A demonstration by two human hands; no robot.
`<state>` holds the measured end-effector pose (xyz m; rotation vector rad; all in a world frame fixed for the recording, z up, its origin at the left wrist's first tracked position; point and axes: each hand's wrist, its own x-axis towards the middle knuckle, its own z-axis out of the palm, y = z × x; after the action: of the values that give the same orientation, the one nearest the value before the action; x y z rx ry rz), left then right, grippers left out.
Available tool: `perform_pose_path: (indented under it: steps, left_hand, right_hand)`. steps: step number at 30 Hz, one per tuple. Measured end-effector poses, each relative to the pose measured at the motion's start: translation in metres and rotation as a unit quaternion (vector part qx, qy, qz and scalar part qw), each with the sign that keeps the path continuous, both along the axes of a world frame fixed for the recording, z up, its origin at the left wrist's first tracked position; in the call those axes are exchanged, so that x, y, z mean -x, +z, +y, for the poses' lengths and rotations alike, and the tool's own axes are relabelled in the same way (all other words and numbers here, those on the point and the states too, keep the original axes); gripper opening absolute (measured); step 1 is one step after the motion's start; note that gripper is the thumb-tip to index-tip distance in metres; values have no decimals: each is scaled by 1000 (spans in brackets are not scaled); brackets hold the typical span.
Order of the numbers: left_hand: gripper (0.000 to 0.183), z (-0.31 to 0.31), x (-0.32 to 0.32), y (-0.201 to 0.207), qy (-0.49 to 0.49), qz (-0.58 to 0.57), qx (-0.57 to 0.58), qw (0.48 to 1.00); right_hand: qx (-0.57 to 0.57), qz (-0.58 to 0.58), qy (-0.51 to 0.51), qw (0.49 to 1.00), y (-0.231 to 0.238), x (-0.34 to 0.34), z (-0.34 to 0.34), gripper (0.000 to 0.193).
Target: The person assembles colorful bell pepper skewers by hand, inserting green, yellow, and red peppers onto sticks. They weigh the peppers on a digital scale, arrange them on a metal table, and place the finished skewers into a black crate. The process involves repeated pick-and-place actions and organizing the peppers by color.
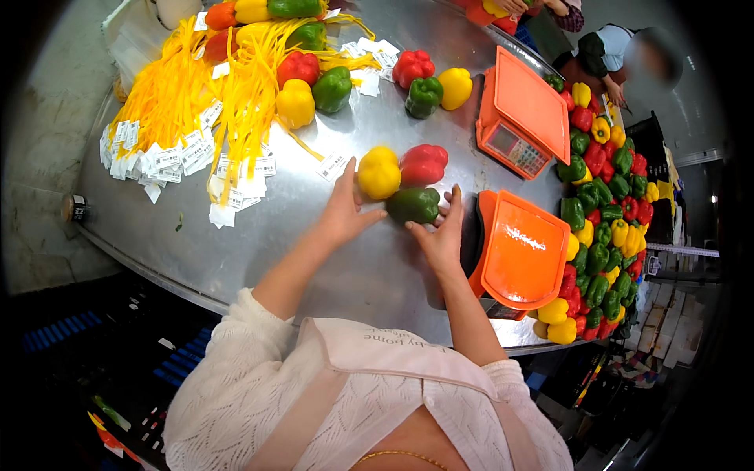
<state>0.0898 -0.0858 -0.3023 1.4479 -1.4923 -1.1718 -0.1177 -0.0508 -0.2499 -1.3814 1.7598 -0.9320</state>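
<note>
I see my left hand (343, 210) with spread fingers touching the yellow pepper (379, 173), and my right hand (442, 233) with spread fingers touching the green pepper (414, 205) on the metal table (330, 275).

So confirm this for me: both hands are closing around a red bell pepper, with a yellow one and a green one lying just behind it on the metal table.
Not quite. The head view shows the left hand and right hand around a green bell pepper; the yellow bell pepper and a red bell pepper lie just behind it on the metal table.
</note>
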Motion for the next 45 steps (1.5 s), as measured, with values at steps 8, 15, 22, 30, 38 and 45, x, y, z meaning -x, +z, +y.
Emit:
perform_pose_path:
  steps: [8,15,22,30,38,45]
  left_hand:
    - [95,-1,22,-9,47,126,2,991]
    - [77,-41,39,-36,103,113,53,987]
    - [80,-79,45,-45,136,46,133,981]
    - [81,-51,30,-27,143,79,44,986]
    - [56,-11,-39,-30,155,7,139,978]
    - [40,-31,-45,-16,99,-72,127,984]
  right_hand:
    - [-25,-69,81,994,-31,10,-24,118]
    - [-24,-73,59,995,-38,8,-45,119]
    - [-11,-28,49,998,-37,3,-81,120]
    - [-44,-110,9,993,-29,-2,-55,114]
    - [-10,-119,34,992,47,22,-17,54]
    - [100,238,284,923,109,17,-149,34]
